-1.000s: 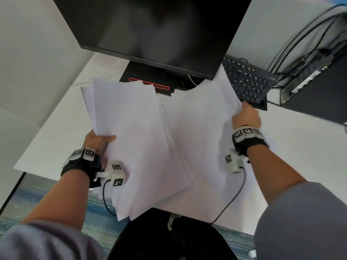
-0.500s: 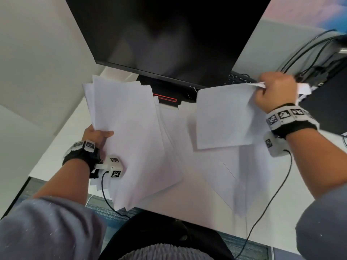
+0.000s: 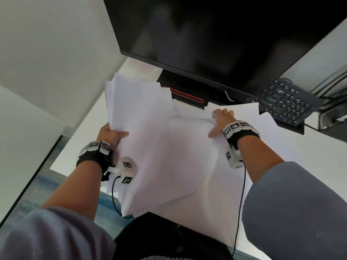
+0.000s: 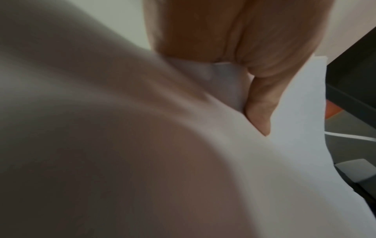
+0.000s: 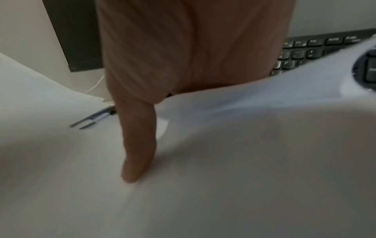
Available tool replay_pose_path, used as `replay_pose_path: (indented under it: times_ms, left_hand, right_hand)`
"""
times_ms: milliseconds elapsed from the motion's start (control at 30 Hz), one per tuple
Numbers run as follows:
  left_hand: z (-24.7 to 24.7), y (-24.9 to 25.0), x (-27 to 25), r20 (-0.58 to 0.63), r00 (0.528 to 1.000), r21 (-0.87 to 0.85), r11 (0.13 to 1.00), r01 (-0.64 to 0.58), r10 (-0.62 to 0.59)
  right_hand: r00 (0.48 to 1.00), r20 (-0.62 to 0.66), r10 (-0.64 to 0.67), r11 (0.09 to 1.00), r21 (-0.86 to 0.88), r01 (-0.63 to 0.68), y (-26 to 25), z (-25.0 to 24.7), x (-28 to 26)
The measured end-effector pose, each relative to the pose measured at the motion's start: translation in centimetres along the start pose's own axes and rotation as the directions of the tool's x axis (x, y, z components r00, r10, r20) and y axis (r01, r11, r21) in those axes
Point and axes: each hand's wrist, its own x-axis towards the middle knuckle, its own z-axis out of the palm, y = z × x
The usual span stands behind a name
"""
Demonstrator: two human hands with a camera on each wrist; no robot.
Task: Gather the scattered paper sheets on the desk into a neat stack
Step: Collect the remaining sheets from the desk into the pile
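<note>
Lowered, right hand (image 3: 221, 121) presses flat on fanned white sheets (image 3: 150, 137) left hand (image 3: 110, 135) grips.

A fanned bundle of white paper sheets (image 3: 142, 132) is lifted at the left side of the desk (image 3: 88, 128), tilted, with its lower end hanging past the near edge. More white sheets (image 3: 202, 147) lie flat and overlapping at the middle, one reaching toward the far right.
</note>
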Motion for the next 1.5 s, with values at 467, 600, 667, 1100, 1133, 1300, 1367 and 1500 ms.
replay_pose_path:
  times_ms: [467,600,667,1100,1133,1300,1367,1500]
  left_hand:
    - [-0.6,-1.1,0.8,-0.002,1.0,0.065,0.998,-0.027,0.027]
    - [-0.4,-0.5,0.2,0.012,0.999,0.017,0.999,-0.046,0.046]
    - [-0.1,-0.2,-0.3,0.02,0.998,-0.011,0.998,-0.057,0.057]
    - [4.1,0.9,-5.6,0.051,0.988,-0.084,0.987,-0.139,0.144]
    - [4.9,0.6,-5.7,0.056,0.988,-0.079,0.987,-0.138,0.142]
    - [8.2,-2.0,-4.2,0.074,0.992,-0.074,0.992,-0.098,0.103]
    - [8.9,-2.7,-3.6,0.07,0.995,-0.07,0.995,-0.069,0.074]
    - [9.4,-3.9,-2.0,0.068,0.997,-0.054,0.998,-0.041,0.045]
  right_hand:
    - [0.997,-0.007,-0.075,0.997,-0.017,0.075,-0.7,-1.5,0.0]
    - [0.993,-0.077,-0.085,0.996,0.019,0.086,-1.0,-2.7,-1.8]
    - [0.99,-0.114,-0.081,0.995,0.049,0.087,-0.9,-3.5,-2.9]
    - [0.938,-0.343,-0.043,0.995,0.071,0.072,10.7,-9.3,-10.6]
    - [0.944,-0.331,0.006,0.997,0.076,0.021,12.5,-9.1,-10.8]
    - [0.921,-0.257,0.293,0.949,0.195,-0.247,20.4,-4.6,-10.6]
    - [0.896,-0.227,0.382,0.91,0.262,-0.321,23.2,-2.0,-10.2]
    - [0.862,-0.184,0.472,0.852,0.349,-0.392,27.1,1.9,-8.6]
